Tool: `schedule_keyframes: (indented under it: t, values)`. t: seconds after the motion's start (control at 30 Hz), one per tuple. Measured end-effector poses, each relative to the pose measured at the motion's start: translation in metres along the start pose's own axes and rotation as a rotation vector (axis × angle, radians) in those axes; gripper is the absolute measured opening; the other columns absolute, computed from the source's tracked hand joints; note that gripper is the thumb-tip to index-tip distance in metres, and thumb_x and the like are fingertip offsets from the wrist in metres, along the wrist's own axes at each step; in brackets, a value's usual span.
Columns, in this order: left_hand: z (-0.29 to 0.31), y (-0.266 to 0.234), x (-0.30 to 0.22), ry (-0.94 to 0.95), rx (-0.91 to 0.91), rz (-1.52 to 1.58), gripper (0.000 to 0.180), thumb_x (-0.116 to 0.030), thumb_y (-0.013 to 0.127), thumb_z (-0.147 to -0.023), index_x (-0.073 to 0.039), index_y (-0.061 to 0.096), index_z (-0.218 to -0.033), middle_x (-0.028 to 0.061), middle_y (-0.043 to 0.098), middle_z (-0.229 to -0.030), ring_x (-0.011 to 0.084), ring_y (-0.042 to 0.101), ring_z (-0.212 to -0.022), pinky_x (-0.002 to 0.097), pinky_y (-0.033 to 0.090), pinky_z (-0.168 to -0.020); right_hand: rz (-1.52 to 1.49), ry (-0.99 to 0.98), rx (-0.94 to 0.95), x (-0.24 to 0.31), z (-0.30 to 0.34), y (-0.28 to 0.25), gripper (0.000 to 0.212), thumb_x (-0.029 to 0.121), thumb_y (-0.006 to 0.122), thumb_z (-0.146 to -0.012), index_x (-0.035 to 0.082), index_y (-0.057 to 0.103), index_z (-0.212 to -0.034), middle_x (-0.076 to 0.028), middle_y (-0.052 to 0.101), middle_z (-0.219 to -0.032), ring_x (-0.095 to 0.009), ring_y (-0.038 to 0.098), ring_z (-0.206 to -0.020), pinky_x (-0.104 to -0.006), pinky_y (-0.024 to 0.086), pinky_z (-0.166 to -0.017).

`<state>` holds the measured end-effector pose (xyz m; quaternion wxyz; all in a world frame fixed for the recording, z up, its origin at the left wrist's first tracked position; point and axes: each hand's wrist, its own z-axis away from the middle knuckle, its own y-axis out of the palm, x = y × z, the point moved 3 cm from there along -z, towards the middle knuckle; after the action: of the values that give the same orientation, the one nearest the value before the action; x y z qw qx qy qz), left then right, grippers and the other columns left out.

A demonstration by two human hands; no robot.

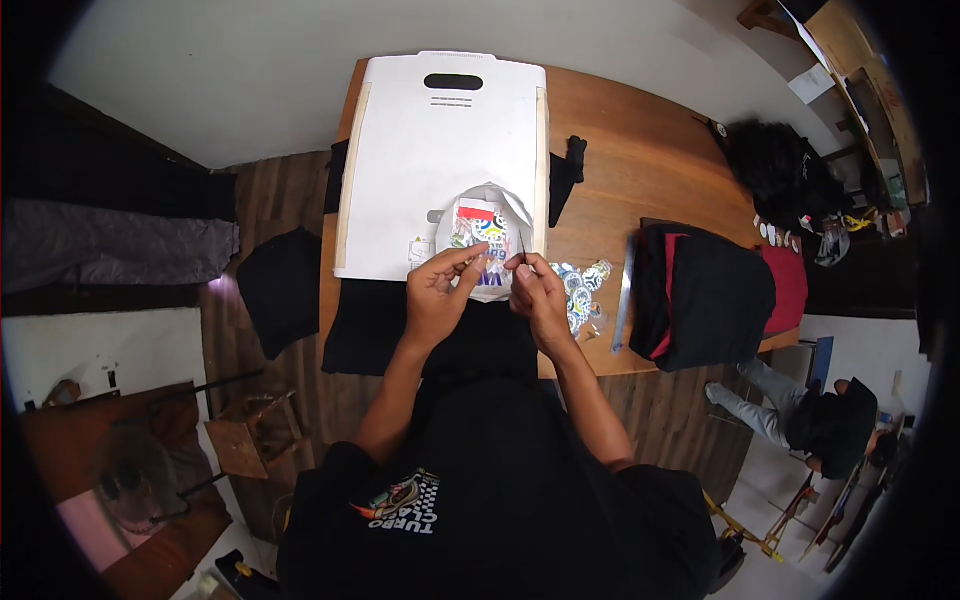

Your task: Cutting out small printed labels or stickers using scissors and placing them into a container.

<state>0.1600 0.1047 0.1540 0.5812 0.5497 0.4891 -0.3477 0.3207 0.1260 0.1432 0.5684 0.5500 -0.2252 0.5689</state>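
Observation:
My left hand (437, 298) and my right hand (541, 302) are held close together, each with thumb and forefinger pinched. Whatever is between their fingertips is too small to make out. Just beyond the fingertips is a round, whitish, crumpled-edged holder (444, 232), which I cannot tell as bowl or bag. Colourful printed pieces (490, 222) show in it, partly hidden by my fingers. It rests on the near right part of a white flat panel (440, 150) with a dark oval slot. Black cloth (430, 330) lies under the panel and toward me.
Printed round cut-outs (578, 300) lie loose right of my right hand on the wooden table (640, 150). Beyond them are a metal ruler (623, 290) and folded black and red garments (700, 300). A person (835, 425) is at the far right. A wooden stool (255, 435) stands left.

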Motion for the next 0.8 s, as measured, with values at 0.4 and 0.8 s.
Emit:
schedule_keyframes:
  t: [0.4,0.8]
  values:
    - [0.002,0.002,0.000,-0.004,0.036,-0.019,0.025,0.005,0.063,-0.094,0.008,0.066,-0.118,0.0123,0.069,-0.107,0.0108,0.065,-0.094,0.0227,0.051,-0.082,-0.019,-0.111,0.076,-0.003,0.005,-0.005,0.032,0.030,0.047,-0.104,0.001,0.054,-0.114,0.004,0.034,-0.065,-0.005,0.030,-0.053,-0.0224,0.027,-0.050]
    - [0.002,0.003,-0.008,0.024,-0.022,-0.008,0.026,0.006,0.063,-0.093,0.007,0.067,-0.119,0.0120,0.069,-0.105,0.0099,0.064,-0.092,0.0213,0.051,-0.080,0.033,0.024,0.259,-0.022,0.027,-0.014,0.041,0.040,0.037,-0.109,0.002,0.053,-0.104,0.004,0.030,-0.058,-0.006,0.026,-0.047,-0.0240,0.025,-0.047]
